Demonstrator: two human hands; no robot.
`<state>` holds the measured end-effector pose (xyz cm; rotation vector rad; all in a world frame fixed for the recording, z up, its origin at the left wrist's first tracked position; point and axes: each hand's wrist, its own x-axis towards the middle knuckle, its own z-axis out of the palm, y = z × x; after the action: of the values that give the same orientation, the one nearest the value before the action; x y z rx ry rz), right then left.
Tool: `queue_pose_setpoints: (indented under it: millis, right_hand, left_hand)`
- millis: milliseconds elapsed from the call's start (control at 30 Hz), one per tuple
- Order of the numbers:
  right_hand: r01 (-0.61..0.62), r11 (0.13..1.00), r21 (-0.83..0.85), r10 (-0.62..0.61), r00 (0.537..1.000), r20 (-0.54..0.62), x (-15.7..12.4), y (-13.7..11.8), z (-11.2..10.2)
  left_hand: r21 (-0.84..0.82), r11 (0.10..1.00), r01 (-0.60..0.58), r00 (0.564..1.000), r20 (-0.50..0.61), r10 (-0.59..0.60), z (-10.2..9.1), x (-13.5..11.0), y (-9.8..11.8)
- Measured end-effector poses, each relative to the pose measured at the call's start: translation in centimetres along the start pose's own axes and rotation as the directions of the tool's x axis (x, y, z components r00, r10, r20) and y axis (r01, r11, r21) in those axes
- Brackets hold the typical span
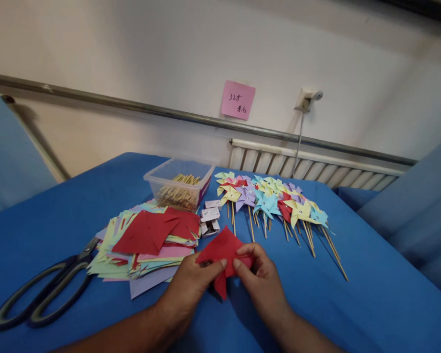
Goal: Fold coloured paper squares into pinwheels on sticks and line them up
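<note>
One red sheet (225, 246) is pinched by left hand (191, 278) and right hand (263, 275); scissors (59, 286), lower left, are part-covered by stacked papers (147, 238).

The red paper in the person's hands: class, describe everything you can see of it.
The red paper is plain and matt-looking, bent into pointed flaps: one tip points away from the person, another towards them. The left hand and right hand pinch it from either side, thumbs on top, over the blue table; their fingers hide parts of its sides.
</note>
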<state>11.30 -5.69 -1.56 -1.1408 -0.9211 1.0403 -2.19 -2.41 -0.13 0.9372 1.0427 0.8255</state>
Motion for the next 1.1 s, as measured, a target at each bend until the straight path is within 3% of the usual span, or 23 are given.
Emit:
queue_pose_setpoints:
  millis: [100,267,400,500,633,767,867,933,1100]
  right_hand:
    - [-0.038,0.995,0.088,0.038,0.999,-0.003,0.6,-0.4,-0.7]
    - [-0.238,0.951,0.196,0.183,0.948,0.262,1.1,-0.3,-1.4]
    - [-0.248,0.951,0.182,0.183,0.933,0.311,0.6,0.3,-1.1]
    - [-0.223,0.963,0.150,0.173,0.942,0.286,0.6,0.3,-1.0]
    - [-0.199,0.964,0.175,0.150,0.955,0.258,1.5,-0.4,-0.8]
    - [-0.117,0.962,0.248,0.105,0.993,0.061,2.7,-0.6,-1.1]
    - [-0.036,0.957,0.288,0.059,0.996,-0.070,3.5,-0.4,-1.7]
    - [0.007,0.947,0.322,0.037,0.991,-0.130,4.0,-0.2,-2.2]
    - [0.017,0.915,0.404,0.063,0.981,-0.184,4.9,0.1,-2.7]
  left_hand:
    - [0.019,1.000,0.006,0.998,0.056,-0.007,0.0,-0.1,0.6]
    - [0.138,0.990,-0.010,0.984,0.178,-0.015,-0.2,0.1,1.2]
    - [0.294,0.949,-0.113,0.970,0.240,0.042,-0.7,0.4,0.3]
    - [0.384,0.904,-0.187,0.968,0.231,0.103,-0.8,0.7,-0.2]
    - [0.436,0.887,-0.153,0.987,0.105,0.119,0.2,1.3,0.6]
    - [0.225,0.960,-0.169,0.986,0.034,0.166,2.2,2.5,1.6]
    - [-0.068,0.995,-0.075,0.995,0.060,0.079,4.0,3.6,1.5]
    - [-0.252,0.968,-0.020,0.995,0.091,0.044,5.0,4.0,1.1]
    - [-0.364,0.931,0.030,0.990,0.138,0.022,6.7,4.7,0.0]
